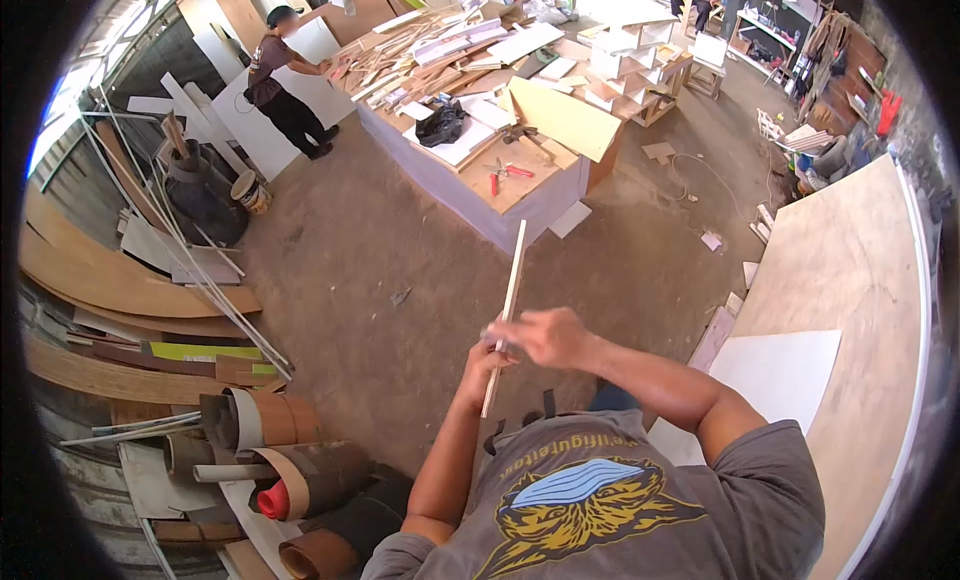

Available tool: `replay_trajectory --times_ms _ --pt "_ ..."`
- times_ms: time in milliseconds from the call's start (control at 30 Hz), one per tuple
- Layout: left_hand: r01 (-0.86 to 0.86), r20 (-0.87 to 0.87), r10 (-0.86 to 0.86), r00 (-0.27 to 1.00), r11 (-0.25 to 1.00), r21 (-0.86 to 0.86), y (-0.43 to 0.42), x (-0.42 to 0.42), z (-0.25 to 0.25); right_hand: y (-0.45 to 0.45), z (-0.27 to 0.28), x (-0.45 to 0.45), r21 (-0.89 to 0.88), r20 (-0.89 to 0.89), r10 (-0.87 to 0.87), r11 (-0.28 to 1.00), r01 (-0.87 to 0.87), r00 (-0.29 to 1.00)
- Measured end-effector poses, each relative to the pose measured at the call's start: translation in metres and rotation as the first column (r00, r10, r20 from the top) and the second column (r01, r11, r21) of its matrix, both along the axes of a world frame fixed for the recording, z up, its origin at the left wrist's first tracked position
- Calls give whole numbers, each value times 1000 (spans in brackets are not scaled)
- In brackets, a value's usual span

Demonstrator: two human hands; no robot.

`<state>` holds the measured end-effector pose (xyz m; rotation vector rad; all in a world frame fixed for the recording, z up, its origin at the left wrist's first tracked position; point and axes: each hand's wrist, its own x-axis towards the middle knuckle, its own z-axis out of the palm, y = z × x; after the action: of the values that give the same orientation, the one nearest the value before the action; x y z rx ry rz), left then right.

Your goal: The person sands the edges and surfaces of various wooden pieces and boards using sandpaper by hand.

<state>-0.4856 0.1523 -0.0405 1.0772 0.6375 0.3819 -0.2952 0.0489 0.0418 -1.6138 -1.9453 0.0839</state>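
Note:
A thin, pale wooden strip (pixel 515 270) stands out in front of my chest, its far end pointing toward the workbench. My left hand (pixel 484 368) is closed around the strip near its lower end. My right hand (pixel 545 337) is just above and to the right, its fingers reaching across the strip beside the left hand. Those right fingers are blurred, and whether they grip anything is hidden.
Ahead is a large workbench (pixel 450 195) heaped with wood offcuts, with red-handled pliers (pixel 515 171) on its near corner. A co-worker (pixel 280 80) stands at its left. Rolled sheets (pixel 275 420) lie at lower left; a big wooden panel (pixel 830 270) is at right.

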Motion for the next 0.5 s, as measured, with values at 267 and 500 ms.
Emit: replay_trajectory --times_ms 267,500 --pt "41 -50 -42 998 999 -11 -4 -2 -6 -7 -6 -14 -3 -54 25 1000 -26 998" --pt "25 -82 -26 996 999 -20 -14 7 33 3 -20 11 10 -184 -203 978 209 962"
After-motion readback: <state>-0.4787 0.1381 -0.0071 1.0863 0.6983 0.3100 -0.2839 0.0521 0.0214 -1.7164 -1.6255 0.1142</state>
